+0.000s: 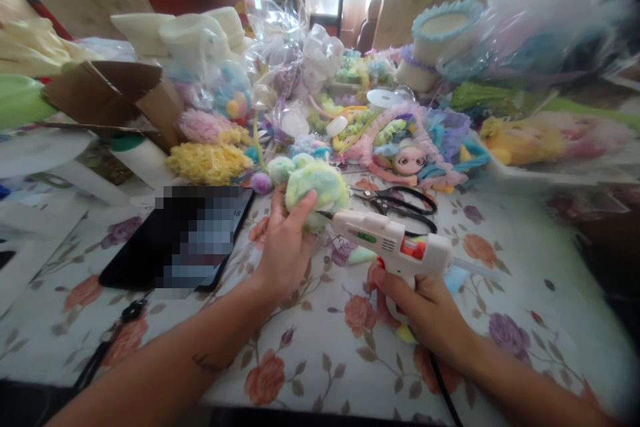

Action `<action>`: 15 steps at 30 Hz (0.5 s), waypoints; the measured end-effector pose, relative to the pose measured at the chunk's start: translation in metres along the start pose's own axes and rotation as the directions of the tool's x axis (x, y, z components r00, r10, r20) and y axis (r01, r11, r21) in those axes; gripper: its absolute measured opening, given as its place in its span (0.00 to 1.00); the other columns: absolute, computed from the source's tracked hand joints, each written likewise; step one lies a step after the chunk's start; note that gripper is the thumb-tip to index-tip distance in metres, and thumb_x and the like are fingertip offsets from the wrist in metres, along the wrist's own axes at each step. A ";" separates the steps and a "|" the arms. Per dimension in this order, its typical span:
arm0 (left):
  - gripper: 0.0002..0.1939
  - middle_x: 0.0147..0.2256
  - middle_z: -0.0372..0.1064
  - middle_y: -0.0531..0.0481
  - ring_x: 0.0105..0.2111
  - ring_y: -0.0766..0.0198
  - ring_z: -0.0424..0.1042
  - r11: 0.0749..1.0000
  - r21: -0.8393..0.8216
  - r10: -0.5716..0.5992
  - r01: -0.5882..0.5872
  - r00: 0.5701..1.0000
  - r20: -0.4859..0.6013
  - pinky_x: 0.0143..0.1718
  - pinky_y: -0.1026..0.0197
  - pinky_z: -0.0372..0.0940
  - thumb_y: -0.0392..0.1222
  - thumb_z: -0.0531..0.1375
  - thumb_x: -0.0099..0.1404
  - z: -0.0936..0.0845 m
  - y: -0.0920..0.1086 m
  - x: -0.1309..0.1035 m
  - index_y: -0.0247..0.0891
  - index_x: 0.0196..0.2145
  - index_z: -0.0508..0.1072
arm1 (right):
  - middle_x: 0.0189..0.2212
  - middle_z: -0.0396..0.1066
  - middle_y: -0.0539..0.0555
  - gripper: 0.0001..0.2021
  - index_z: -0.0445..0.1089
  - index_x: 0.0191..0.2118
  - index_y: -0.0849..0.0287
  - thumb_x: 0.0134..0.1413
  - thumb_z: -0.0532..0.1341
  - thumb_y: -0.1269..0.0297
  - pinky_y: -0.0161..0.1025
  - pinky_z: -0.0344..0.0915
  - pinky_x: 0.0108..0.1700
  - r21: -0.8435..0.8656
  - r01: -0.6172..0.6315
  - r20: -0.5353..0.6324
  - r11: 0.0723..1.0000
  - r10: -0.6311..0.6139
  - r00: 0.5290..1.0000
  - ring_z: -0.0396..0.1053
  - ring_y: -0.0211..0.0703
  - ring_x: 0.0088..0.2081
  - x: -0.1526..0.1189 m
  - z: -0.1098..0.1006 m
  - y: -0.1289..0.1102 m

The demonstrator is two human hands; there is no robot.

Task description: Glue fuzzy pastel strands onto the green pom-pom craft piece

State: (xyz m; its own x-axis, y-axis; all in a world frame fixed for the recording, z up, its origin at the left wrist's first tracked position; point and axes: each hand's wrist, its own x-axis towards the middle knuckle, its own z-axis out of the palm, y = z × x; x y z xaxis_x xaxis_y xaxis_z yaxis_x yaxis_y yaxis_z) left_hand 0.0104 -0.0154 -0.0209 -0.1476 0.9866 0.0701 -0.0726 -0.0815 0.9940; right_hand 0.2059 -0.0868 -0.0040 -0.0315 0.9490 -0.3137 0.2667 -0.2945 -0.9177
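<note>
My left hand (290,243) is closed around a fluffy pastel green-and-yellow plush piece (320,185), thumb across its front. In my right hand (420,303) is a white hot glue gun (370,228), gripped by its handle with fingers around the red trigger. The nozzle points left and meets or nearly meets the lower right side of the plush piece; I cannot tell whether it touches. A clear glue stick (477,268) sticks out of the gun's back. Black-handled scissors (400,203) lie just behind the gun.
A phone or tablet (145,240) lies left of my left hand. Behind are yellow fluffy yarn (210,161), a purple pom-pom (261,182), a doll face (410,160) and a cardboard box (107,97). The gun's black cord (443,387) runs off the flowered tablecloth (320,320) at the front.
</note>
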 end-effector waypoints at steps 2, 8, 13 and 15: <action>0.15 0.59 0.76 0.46 0.61 0.46 0.75 0.991 0.116 0.066 -0.067 0.998 0.013 0.64 0.49 0.72 0.35 0.68 0.63 -0.002 -0.001 0.001 0.46 0.47 0.80 | 0.16 0.65 0.48 0.20 0.67 0.22 0.55 0.55 0.62 0.46 0.35 0.57 0.24 -0.023 0.008 -0.007 1.000 -0.008 1.000 0.60 0.36 0.21 0.000 -0.001 0.001; 0.23 0.62 0.72 0.46 0.64 0.43 0.71 0.881 0.387 0.280 -0.273 0.959 0.039 0.70 0.43 0.65 0.32 0.70 0.57 -0.017 -0.017 0.003 0.48 0.50 0.81 | 0.15 0.65 0.48 0.19 0.67 0.23 0.55 0.53 0.63 0.46 0.35 0.58 0.25 -0.008 -0.025 0.008 1.000 0.025 1.000 0.61 0.37 0.21 0.000 0.002 -0.004; 0.22 0.64 0.71 0.46 0.64 0.40 0.70 0.861 0.414 0.307 -0.296 0.951 0.040 0.73 0.39 0.60 0.37 0.71 0.58 -0.021 -0.025 0.005 0.48 0.51 0.82 | 0.15 0.65 0.48 0.20 0.65 0.20 0.54 0.54 0.62 0.46 0.35 0.56 0.23 -0.011 0.019 -0.025 1.000 -0.019 0.999 0.58 0.36 0.20 0.000 0.002 -0.005; 0.23 0.65 0.70 0.46 0.64 0.40 0.70 0.871 0.391 0.303 -0.298 0.952 0.051 0.73 0.38 0.60 0.36 0.71 0.57 -0.020 -0.023 0.006 0.49 0.50 0.82 | 0.15 0.65 0.48 0.19 0.66 0.21 0.55 0.55 0.62 0.47 0.35 0.57 0.24 0.011 0.018 -0.006 1.000 -0.017 1.000 0.58 0.36 0.20 0.000 0.002 -0.004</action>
State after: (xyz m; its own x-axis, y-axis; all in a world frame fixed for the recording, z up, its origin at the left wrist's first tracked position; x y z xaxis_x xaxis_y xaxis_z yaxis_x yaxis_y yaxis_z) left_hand -0.0086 -0.0108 -0.0451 -0.1125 0.9212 0.3724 0.3665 -0.3099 0.8773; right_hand 0.2028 -0.0864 -0.0012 -0.0305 0.9546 -0.2962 0.2551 -0.2791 -0.9258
